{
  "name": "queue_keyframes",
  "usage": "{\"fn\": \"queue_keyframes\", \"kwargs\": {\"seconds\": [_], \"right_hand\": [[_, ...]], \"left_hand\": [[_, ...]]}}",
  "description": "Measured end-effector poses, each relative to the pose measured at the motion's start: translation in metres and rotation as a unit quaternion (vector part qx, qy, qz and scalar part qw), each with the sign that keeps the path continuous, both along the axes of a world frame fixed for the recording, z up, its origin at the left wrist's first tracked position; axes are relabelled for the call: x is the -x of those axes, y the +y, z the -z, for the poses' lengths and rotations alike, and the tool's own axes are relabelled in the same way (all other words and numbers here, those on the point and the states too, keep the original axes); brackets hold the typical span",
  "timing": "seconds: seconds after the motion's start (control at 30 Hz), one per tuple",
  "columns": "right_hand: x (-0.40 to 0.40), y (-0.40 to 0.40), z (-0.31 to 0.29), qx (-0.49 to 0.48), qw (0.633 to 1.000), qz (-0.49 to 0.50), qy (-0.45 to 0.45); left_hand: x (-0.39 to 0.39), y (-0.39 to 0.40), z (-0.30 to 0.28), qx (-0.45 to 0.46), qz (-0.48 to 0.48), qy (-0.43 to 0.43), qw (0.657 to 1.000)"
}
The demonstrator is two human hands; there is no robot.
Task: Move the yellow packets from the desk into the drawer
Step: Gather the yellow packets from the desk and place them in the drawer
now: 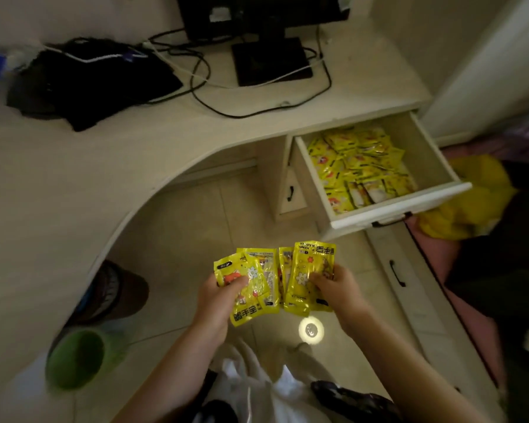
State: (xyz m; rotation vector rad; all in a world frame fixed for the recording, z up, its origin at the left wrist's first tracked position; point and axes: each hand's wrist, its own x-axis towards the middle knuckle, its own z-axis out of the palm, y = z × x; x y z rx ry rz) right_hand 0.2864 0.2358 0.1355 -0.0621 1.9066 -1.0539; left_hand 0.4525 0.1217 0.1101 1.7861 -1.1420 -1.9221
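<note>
We hold two small fans of glossy yellow foil packets with cartoon printing out in front of us above the tiled floor, well short of the open drawer. Our left hand (pixel 219 296) grips its yellow packets (pixel 251 288), thumb pressed across the top one and fingers curled behind, so the slippery sachets stay stacked instead of sliding apart. Our right hand (pixel 336 288) pinches a second bundle (pixel 310 276) the same way, thumb on the front face; the two bundles sit just beside each other, edges nearly meeting, which suggests we are squaring them up before the drop. The pale wooden pull-out drawer (pixel 400 206) stands open under the right end of the cream curved desk (pixel 74 154), already well filled with more of the same yellow sachets (pixel 361 166), some lying flat and some standing on edge near the front. No yellow packets show on the visible desktop, which carries only a black monitor stand (pixel 271 61), tangled cables and a dark bundle of cloth (pixel 92 83). We judge the task close to its end: carry both handfuls up and right, over the drawer's front panel, and release them onto the pile.
</note>
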Motion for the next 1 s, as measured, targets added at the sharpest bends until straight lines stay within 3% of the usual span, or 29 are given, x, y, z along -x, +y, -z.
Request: {"fn": "queue_keyframes", "kwargs": {"seconds": [0.4, 1.0], "right_hand": [[0.112, 0.104, 0.009, -0.012, 0.992, 0.121, -0.032], [0.307, 0.01, 0.028, 0.004, 0.991, 0.132, -0.014]], "left_hand": [[0.145, 0.076, 0.0, -0.021, 0.083, 0.003, 0.996], [0.335, -0.017, 0.032, -0.063, 0.094, 0.034, 0.993]]}}
